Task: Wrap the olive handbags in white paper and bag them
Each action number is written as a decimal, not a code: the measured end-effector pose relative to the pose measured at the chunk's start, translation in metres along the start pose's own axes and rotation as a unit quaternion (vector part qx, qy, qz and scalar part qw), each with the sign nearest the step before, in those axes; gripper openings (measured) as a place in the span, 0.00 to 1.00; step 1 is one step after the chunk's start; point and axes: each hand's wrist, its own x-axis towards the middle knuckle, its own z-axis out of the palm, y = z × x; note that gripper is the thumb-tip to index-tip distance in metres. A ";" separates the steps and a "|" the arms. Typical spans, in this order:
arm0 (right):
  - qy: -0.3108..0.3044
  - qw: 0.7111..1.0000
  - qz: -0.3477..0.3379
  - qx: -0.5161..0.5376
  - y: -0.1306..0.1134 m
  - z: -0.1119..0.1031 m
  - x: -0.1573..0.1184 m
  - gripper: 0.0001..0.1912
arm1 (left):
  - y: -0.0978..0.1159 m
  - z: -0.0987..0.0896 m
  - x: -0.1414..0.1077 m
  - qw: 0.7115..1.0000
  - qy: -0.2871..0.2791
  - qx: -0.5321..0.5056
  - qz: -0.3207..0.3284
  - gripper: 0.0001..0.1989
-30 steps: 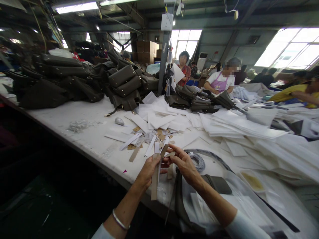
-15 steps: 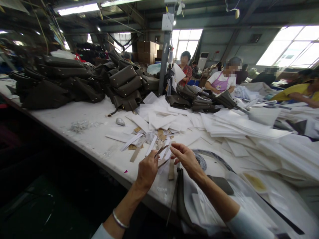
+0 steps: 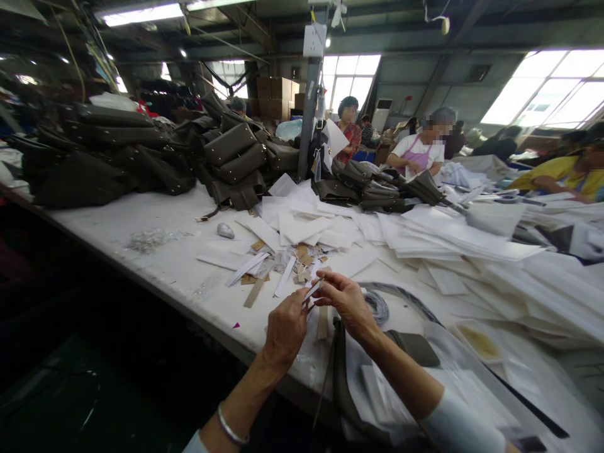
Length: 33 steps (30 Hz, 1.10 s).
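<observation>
My left hand is closed on one end of a small pale strip above the table's near edge. From the right, my right hand pinches the strip's other end between thumb and fingers. A darker edge shows beneath the strip; whether it is a separate piece is too small to tell. Just beyond my hands lie brown card scraps and narrow white strips. A dark bag with white sheeting lies below my right forearm.
Dark bags are heaped along the back left. White sheets spread over the right side. A metal post stands behind. Small clear bits lie on the white table. Several people work beyond.
My right hand has closed in on the strip, its fingers now touching it. The strip has turned to show a pale face, and my left hand has rotated slightly.
</observation>
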 end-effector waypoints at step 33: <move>0.018 0.999 0.015 0.047 -0.002 0.000 -0.005 0.23 | -0.003 -0.002 -0.001 0.999 -0.017 -0.028 0.002 0.16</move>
